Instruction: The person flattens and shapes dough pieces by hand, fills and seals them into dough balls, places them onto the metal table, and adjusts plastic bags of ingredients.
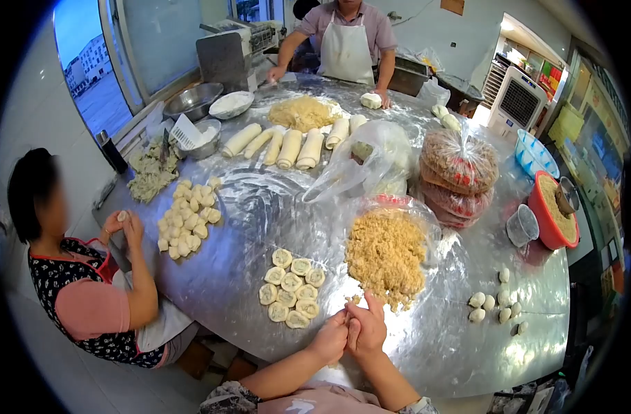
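Note:
Both of my hands meet at the table's near edge, just below a heap of yellow-brown crumbly filling point(386, 252). My left hand point(329, 338) has its fingers curled against the other hand. My right hand point(366, 328) is pressed to it, fingers bent and pointing up. Whatever lies between them is hidden by the fingers. Left of the heap, flattened dough rounds with a greenish middle point(291, 282) lie in a cluster. Small pale balls point(504, 300) are scattered to the right.
A co-worker in a patterned apron point(95, 297) handles dough at left, near dough pieces point(190, 219). Another person point(346, 52) stands across the table point(260, 200). Dough rolls point(290, 148), filled bags point(459, 165) and a red basin point(537, 214) also stand there.

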{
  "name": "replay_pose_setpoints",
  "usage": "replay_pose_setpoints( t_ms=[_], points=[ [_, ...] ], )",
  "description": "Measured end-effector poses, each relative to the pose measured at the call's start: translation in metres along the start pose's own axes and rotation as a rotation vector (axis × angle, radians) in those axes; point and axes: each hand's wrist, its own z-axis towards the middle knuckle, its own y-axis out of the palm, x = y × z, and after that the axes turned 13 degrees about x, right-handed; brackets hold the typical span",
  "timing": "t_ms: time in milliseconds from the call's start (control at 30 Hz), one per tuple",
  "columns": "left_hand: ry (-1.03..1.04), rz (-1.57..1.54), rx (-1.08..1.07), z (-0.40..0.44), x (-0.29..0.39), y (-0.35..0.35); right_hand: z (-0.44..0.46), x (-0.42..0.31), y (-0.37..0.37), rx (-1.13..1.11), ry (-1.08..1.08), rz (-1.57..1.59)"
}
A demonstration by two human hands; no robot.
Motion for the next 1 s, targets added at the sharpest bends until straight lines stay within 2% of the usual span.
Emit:
replay_pose_setpoints(
  t_ms=[67,133,167,200,233,267,300,367,400,433,500,533,633,667,700,733,767,800,900,933,1000],
  points=[
    [0.048,-0.013,0.009,-0.006,-0.008,0.002,-0.006,0.002,0.002,0.031,0.178,0.084],
    [0.159,-0.121,-0.046,-0.018,0.005,0.02,0.002,-0.002,0.002,0.145,0.648,0.343],
    [0.317,0.068,-0.026,-0.018,0.004,0.02,0.007,-0.005,0.0,0.205,0.883,0.474],
    [0.477,0.258,-0.008,-0.02,0.007,0.021,0.012,-0.008,-0.006,0.175,1.152,0.643],
    [0.636,0.448,0.01,-0.023,0.011,0.025,0.014,-0.012,-0.007,0.192,1.177,0.693],
    [0.585,0.6,0.117,-0.03,0.018,0.028,0.017,-0.017,-0.006,0.206,1.2,0.742],
    [0.692,0.639,0.127,-0.028,0.021,0.026,0.018,-0.021,-0.006,0.219,1.224,0.791],
    [0.894,0.72,0.151,-0.026,0.021,0.021,0.009,-0.026,-0.003,0.12,1.161,0.824],
    [0.893,0.668,0.169,-0.027,0.022,0.022,0.002,-0.03,-0.001,0.091,1.087,0.81],
    [1.014,0.764,0.174,-0.026,0.024,0.021,-0.004,-0.033,0.001,0.062,1.009,0.799],
    [1.256,0.955,0.182,-0.026,0.026,0.019,-0.011,-0.021,-0.001,-0.028,1.081,0.942],
    [1.253,1.033,0.139,-0.023,0.022,0.008,-0.012,-0.016,-0.003,-0.073,1.116,1.012],
    [1.123,0.796,0.098,-0.027,0.018,0.009,0.001,-0.026,-0.012,0.012,1.307,0.88],
    [1.064,0.697,0.026,-0.027,0.021,0.009,0.008,-0.026,-0.02,-0.119,1.064,0.486],
    [1.003,0.598,-0.045,-0.028,0.027,0.01,0.012,-0.031,-0.019,-0.029,1.092,0.584],
    [0.942,0.5,-0.113,-0.029,0.031,0.009,0.01,-0.025,-0.023,-0.062,0.92,0.401],
    [0.914,0.669,-0.106,-0.025,0.031,0.001,0.008,-0.02,-0.027,-0.096,0.743,0.222],
    [0.827,0.632,-0.165,-0.017,0.027,-0.005,0.009,-0.023,-0.027,-0.16,0.867,0.147],
    [0.686,0.552,-0.262,-0.015,0.014,-0.004,0.0,-0.022,-0.015,-0.277,0.322,0.276],
    [0.717,0.686,-0.195,-0.025,0.018,0.0,0.004,-0.018,-0.019,-0.391,0.378,0.292],
    [0.773,0.814,-0.176,-0.034,0.003,0.001,0.012,0.001,-0.016,-0.262,0.554,0.189]
  ],
)
